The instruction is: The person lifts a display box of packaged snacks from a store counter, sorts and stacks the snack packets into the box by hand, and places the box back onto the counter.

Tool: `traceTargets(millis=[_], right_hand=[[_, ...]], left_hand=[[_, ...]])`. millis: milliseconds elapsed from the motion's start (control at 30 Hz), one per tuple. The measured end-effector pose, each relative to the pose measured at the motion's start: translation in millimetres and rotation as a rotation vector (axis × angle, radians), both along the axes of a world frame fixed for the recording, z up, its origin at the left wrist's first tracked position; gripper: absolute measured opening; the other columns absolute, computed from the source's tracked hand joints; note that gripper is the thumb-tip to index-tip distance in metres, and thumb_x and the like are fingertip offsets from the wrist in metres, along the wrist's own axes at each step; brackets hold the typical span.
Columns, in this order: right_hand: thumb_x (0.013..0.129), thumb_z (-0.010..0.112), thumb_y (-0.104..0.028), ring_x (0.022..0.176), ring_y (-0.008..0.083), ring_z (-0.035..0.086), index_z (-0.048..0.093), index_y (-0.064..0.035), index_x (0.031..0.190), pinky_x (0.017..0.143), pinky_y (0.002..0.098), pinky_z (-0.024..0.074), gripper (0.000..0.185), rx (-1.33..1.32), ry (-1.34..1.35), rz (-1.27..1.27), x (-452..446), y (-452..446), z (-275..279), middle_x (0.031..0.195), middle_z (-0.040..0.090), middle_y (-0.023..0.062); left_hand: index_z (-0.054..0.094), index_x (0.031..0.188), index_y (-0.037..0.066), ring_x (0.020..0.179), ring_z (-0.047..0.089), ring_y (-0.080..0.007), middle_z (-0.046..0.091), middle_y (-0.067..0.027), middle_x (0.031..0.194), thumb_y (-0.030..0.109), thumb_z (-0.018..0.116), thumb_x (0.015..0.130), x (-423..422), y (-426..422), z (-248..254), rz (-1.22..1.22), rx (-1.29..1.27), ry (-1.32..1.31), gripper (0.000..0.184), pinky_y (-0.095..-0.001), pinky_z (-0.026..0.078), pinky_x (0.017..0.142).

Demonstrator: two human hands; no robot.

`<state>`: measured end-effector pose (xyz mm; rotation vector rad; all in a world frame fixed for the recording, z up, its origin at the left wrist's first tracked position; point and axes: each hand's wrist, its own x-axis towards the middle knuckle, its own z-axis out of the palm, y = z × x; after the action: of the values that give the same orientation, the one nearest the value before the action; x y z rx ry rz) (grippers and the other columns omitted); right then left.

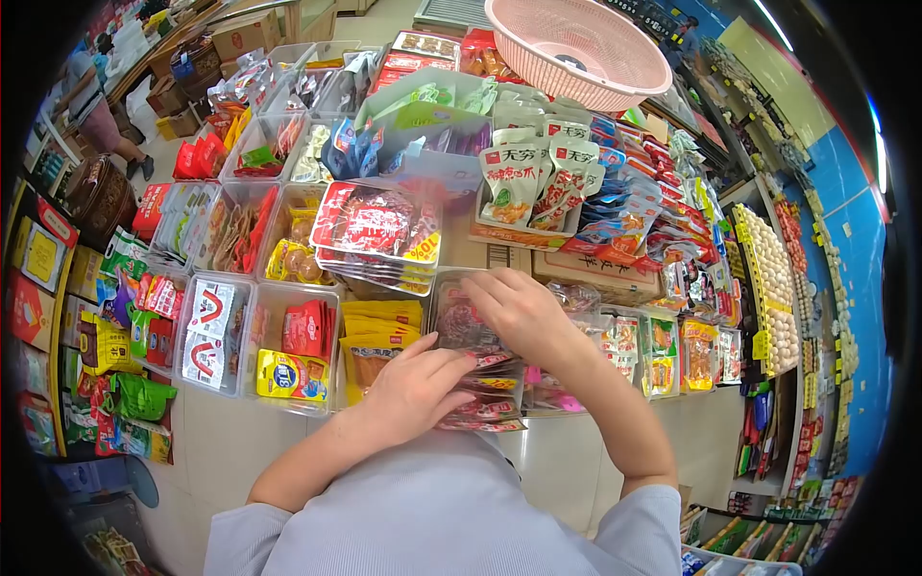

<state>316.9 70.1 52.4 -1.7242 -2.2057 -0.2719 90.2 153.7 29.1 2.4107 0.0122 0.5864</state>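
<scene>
My left hand (418,389) curls over the left side of a stack of red snack packets (492,392) at the front edge of the display, close to my shirt. Its fingers press on the packets. Just beyond, my right hand (519,309) reaches over a clear plastic bin (444,288), fingers apart and bent down onto dark vacuum-packed snacks (461,317) inside. Part of its fingertips is hidden. Left of the bin stand yellow snack bags (379,331). A pile of large red-and-white packets (376,235) lies behind it.
Clear bins with red packets (307,326) and silver-white packs (208,331) line the left. White pouches (538,178) stand in a box behind my right hand. A pink basket (581,48) sits at the back. Egg trays (768,288) are at right; a person (96,106) walks far left.
</scene>
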Motion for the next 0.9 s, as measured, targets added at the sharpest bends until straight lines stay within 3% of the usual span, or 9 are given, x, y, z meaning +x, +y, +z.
traceTargets(millis=[267, 367, 667, 900], right_hand=[[0.076, 0.069, -0.007, 0.105, 0.0316, 0.063, 0.065, -0.0004, 0.117, 0.092, 0.0418, 0.0518, 0.041, -0.094, 0.101, 0.079, 5, 21, 5, 0.115, 0.069, 0.0127], [0.077, 0.077, -0.005, 0.105, 0.0314, 0.062, 0.063, -0.0048, 0.115, 0.094, 0.0414, 0.0516, 0.04, -0.154, 0.107, 0.038, 2, 22, 6, 0.116, 0.068, 0.0104], [0.074, 0.077, -0.013, 0.1, 0.0308, 0.061, 0.066, -0.0044, 0.115, 0.084, 0.0426, 0.0485, 0.043, -0.157, 0.095, -0.039, -11, 31, 10, 0.101, 0.066, 0.0103], [0.076, 0.075, -0.01, 0.1, 0.0325, 0.061, 0.065, -0.0064, 0.108, 0.086, 0.0446, 0.0502, 0.035, -0.39, 0.136, -0.052, -16, 7, 20, 0.102, 0.065, 0.012]], left_hand=[[0.064, 0.125, 0.004, 0.111, 0.067, -0.0276, 0.07, -0.0113, 0.119, 0.024, 0.079, 0.088, -1, 0, -2, 0.003, 0.02, -0.017, 0.045, -0.0498, 0.048, 0.11], [0.064, 0.125, 0.004, 0.111, 0.067, -0.0276, 0.07, -0.0117, 0.119, 0.024, 0.079, 0.088, -1, -1, -3, 0.004, 0.017, -0.019, 0.046, -0.05, 0.048, 0.11], [0.064, 0.125, 0.003, 0.11, 0.067, -0.0282, 0.07, -0.0123, 0.118, 0.024, 0.079, 0.087, -1, -1, -4, 0.004, 0.027, -0.033, 0.046, -0.0505, 0.048, 0.11], [0.065, 0.125, 0.003, 0.107, 0.067, -0.0285, 0.069, -0.0118, 0.114, 0.024, 0.08, 0.087, -2, -2, -4, 0.009, 0.02, -0.02, 0.046, -0.0508, 0.048, 0.11]])
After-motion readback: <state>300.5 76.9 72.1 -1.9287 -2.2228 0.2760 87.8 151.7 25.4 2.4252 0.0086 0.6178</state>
